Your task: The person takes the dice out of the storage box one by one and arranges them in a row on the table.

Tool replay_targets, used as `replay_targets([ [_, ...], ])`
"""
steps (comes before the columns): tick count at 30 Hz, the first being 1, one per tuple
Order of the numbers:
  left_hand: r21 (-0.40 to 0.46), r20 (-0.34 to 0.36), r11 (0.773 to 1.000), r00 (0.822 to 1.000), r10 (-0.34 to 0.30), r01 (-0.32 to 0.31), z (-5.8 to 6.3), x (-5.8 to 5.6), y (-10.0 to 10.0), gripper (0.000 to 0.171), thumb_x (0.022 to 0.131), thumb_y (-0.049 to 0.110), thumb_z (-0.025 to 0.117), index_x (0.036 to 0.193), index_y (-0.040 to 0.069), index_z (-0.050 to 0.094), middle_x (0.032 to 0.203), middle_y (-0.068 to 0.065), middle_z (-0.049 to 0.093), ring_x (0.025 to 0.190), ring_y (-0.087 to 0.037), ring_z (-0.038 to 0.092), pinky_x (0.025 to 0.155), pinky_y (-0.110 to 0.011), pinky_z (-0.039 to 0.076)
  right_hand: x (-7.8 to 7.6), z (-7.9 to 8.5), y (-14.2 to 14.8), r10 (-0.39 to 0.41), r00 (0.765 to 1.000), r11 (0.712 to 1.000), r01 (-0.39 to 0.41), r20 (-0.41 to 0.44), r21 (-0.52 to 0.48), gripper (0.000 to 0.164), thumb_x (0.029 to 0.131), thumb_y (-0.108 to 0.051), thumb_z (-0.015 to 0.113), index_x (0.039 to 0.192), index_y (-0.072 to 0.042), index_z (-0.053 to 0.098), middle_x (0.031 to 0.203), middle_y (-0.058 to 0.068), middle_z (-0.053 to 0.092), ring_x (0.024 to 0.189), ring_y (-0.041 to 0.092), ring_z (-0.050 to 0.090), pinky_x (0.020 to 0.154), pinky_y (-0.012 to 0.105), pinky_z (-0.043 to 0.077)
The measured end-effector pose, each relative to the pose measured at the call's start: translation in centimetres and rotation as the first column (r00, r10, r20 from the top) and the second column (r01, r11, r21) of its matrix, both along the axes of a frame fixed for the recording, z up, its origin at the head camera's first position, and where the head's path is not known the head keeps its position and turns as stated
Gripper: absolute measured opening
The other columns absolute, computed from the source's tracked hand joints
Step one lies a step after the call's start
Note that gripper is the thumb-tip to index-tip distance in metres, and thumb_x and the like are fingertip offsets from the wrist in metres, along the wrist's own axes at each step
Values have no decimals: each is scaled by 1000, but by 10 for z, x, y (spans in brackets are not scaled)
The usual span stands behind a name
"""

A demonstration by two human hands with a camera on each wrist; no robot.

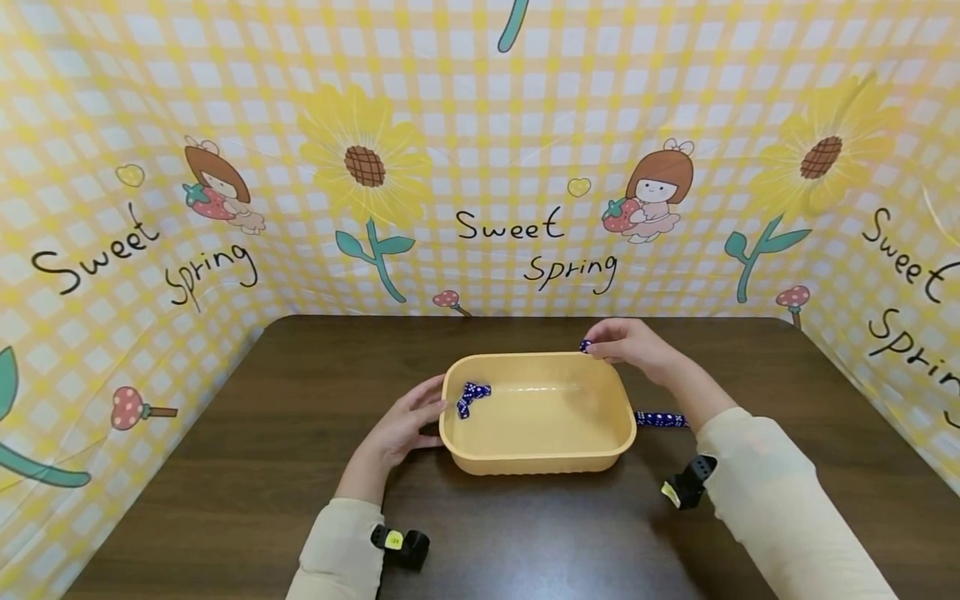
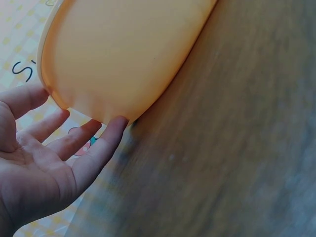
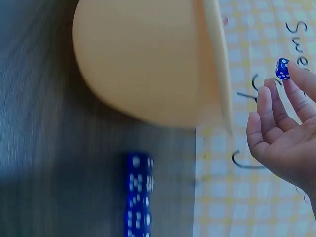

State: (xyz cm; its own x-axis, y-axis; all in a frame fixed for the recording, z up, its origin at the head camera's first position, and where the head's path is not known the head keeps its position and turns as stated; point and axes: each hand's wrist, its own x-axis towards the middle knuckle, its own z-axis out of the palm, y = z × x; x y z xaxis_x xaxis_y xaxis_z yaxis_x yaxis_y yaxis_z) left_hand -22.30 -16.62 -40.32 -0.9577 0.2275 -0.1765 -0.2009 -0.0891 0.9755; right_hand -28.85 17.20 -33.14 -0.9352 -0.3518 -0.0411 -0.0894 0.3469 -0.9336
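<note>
A pale yellow plastic tub [image 1: 536,465] with rounded corners stands on the table. Several blue dice [image 1: 471,392] with white dots lie clustered inside, at its left end. My left hand [image 1: 401,423] touches the tub's left end; in the left wrist view its spread, fairly straight fingers [image 2: 106,140] rest against the outer wall. Above the back rim, toward the right, my right hand [image 1: 628,342] pinches one blue die [image 3: 282,69] between thumb and index finger, the other fingers loosely bent. A row of blue dice [image 1: 660,419] lies on the table by the tub's right end, partly hidden by my right forearm.
The dark wooden table [image 1: 247,467] ends at the back against a yellow checked cloth [image 1: 517,150] printed with flowers and lettering. Similar cloth hangs on both sides. A black camera [image 1: 401,546] is strapped to my left wrist and another [image 1: 688,483] to my right.
</note>
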Motion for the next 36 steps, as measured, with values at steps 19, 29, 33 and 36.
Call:
replay_targets([
  [19, 4, 8, 1000, 1000, 8, -8, -2, 0, -2, 49, 87, 8, 48, 133, 16, 32, 133, -15, 33, 110, -34, 40, 71, -49, 44, 17, -7, 84, -92, 995, 995, 93, -44, 20, 34, 81, -15, 60, 102, 9, 48, 85, 7, 58, 79, 15, 55, 69, 27, 46],
  [29, 9, 7, 1000, 1000, 2, -2, -2, -1, -1, 50, 87, 9, 49, 133, 15, 32, 133, -15, 32, 110, -35, 40, 71, -49, 44, 33, -21, 118, -125, 991, 991, 127, -39, 41, 33, 83, -16, 58, 102, 9, 48, 83, 2, 58, 78, 13, 56, 68, 28, 46],
  [33, 8, 11, 1000, 1000, -1, 1, -2, -1, 0, 49, 87, 8, 48, 133, 15, 32, 133, -15, 33, 111, -34, 40, 71, -48, 44, 38, -29, 130, -131, 991, 989, 132, -21, 59, 33, 83, -16, 58, 102, 9, 49, 84, 4, 58, 81, 17, 56, 71, 31, 46],
  [36, 4, 12, 1000, 1000, -7, 7, 1, 0, 1, 49, 88, 8, 47, 134, 15, 30, 133, -15, 32, 111, -35, 39, 72, -48, 44, 42, -36, 138, -143, 990, 987, 143, -8, 72, 33, 82, -16, 59, 101, 9, 49, 84, 4, 58, 80, 17, 55, 71, 32, 45],
])
